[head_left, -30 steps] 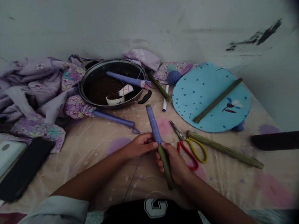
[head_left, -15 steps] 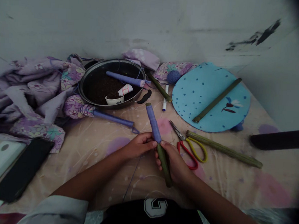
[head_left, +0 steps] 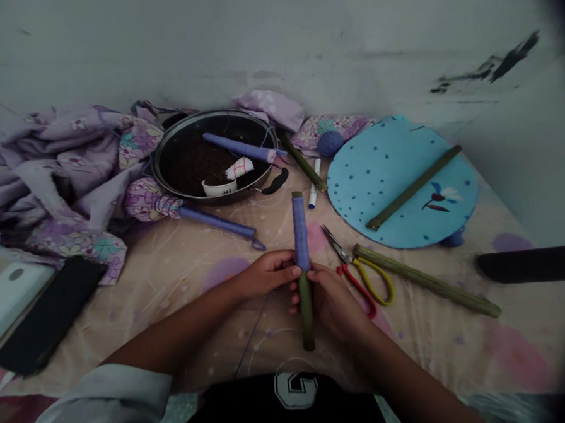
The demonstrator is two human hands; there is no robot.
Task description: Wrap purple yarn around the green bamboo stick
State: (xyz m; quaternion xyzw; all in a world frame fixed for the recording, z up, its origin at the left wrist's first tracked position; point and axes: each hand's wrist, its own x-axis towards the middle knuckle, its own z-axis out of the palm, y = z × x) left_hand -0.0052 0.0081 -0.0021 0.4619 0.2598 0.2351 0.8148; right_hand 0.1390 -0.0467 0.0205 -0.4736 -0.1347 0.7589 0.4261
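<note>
A green stick (head_left: 307,314), its upper half wound tightly with purple yarn (head_left: 300,234), stands nearly upright between my two hands. My left hand (head_left: 273,273) is closed on it from the left, thumb at the lower edge of the winding. From the right, my right hand (head_left: 330,296) grips the bare green part just below, with its fingers curled behind. A loose strand of yarn (head_left: 254,333) trails from under my left hand down to the table's front edge. Scissors (head_left: 359,272) with red and yellow handles lie right of my hands, blades partly spread.
Left stand a pan (head_left: 212,198) of dark grains, a purple-wrapped stick with a cloth head (head_left: 216,220), crumpled cloth (head_left: 72,156) and a phone (head_left: 50,313). Right lie a blue round board (head_left: 355,171), a stick (head_left: 425,279) and a black object (head_left: 528,263). A marker (head_left: 314,188) lies behind.
The wrapped stick has turned more upright, its top swinging right and its lower end left. Both hands keep their hold. The whole view has shifted slightly.
</note>
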